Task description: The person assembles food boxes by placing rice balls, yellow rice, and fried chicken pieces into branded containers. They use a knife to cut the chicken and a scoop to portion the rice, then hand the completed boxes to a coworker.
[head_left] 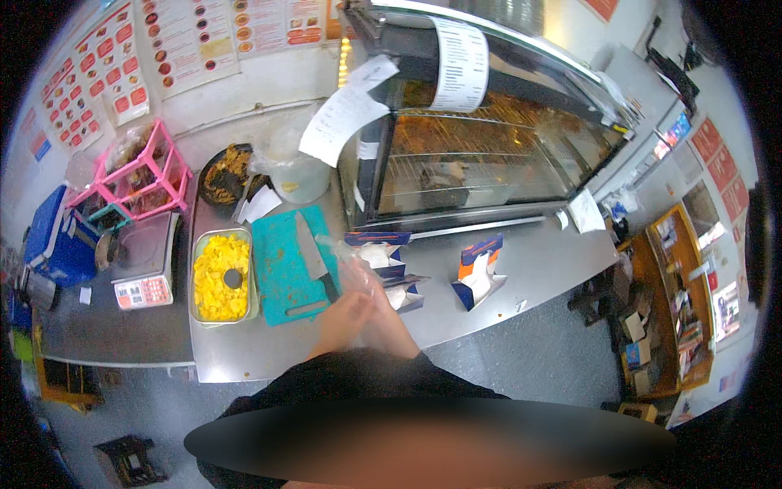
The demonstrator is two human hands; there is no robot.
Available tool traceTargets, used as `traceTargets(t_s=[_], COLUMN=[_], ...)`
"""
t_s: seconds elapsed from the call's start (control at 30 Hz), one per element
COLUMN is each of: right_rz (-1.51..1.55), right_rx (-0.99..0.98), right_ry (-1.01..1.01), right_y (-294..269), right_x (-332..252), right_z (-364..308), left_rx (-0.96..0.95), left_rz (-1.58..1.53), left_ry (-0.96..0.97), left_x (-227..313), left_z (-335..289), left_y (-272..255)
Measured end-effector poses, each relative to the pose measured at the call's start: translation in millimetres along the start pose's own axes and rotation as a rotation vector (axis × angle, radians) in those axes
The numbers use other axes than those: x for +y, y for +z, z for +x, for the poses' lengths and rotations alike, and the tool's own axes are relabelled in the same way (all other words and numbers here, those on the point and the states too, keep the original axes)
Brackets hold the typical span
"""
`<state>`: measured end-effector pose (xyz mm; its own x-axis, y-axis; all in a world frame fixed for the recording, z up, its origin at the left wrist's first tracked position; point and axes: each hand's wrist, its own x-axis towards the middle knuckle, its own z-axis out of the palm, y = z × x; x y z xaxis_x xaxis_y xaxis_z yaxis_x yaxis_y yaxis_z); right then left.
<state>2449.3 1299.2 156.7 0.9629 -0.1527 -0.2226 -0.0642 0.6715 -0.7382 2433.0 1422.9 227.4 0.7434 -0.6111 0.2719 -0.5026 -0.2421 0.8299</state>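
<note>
My right hand [361, 273] points away over the counter, inside a loose, clear plastic glove [332, 244]; its fingers look stretched out, though blurred. Close against its wrist, my left hand [346, 313] is closed on the glove's cuff. Just left of both hands lies a knife [310, 248] with a dark handle, resting on a teal cutting board [278, 272]. Behind and beside my right hand stand open blue and white cardboard food boxes [381, 239], partly hidden by it. Another open box [479, 279], with orange on it, stands apart to the right.
A tray of yellow food pieces [221, 281] sits left of the board. Behind are a dark pan [226, 174] and a white bucket [303, 175]. A glass display warmer [481, 155] bounds the back; a scale [145, 261] and pink rack [147, 181] stand left. The steel counter [452, 334] ends near me.
</note>
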Motion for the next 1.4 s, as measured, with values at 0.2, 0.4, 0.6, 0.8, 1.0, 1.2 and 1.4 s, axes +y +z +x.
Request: traceTargets(t_s=[0.2, 0.4, 0.6, 0.8, 1.0, 1.2, 1.4], right_rz=[-0.003, 0.572, -0.717, -1.873, -2.216, -2.28, -2.3], right_rx=[-0.318, -0.58, -0.109, 0.52, 0.07, -0.025, -0.073], right_ry=[-0.215, 0.406, -0.385, -0.456, 0.013, 0.044, 0.093], right_y=[43.8, 127.7, 124.9, 86.2, 70.0, 57.3, 56.1], right_x=[21.9, 17.4, -41.7, -155.1, -142.8, -130.9, -135.2], right_z=[43.3, 63.9, 203.7, 372.7, 426.8, 433.1, 437.8], left_rx=[0.092, -0.156, 0.065, 0.221, 0.197, 0.215, 0.207], left_rz=[-0.169, 0.118, -0.037, -0.223, -0.24, -0.323, -0.332], left_ry=[-0.05, 0.247, -0.129, -0.251, -0.326, -0.391, -0.425], left_x=[-18.8, -56.8, -102.4, -166.7, -215.6, -236.5, -248.5], left_z=[5.0, 13.5, 25.9, 43.3, 50.3, 51.5, 48.1], left_y=[-26.1, -70.5, -134.2, -178.5, -183.3, -186.9, -189.9])
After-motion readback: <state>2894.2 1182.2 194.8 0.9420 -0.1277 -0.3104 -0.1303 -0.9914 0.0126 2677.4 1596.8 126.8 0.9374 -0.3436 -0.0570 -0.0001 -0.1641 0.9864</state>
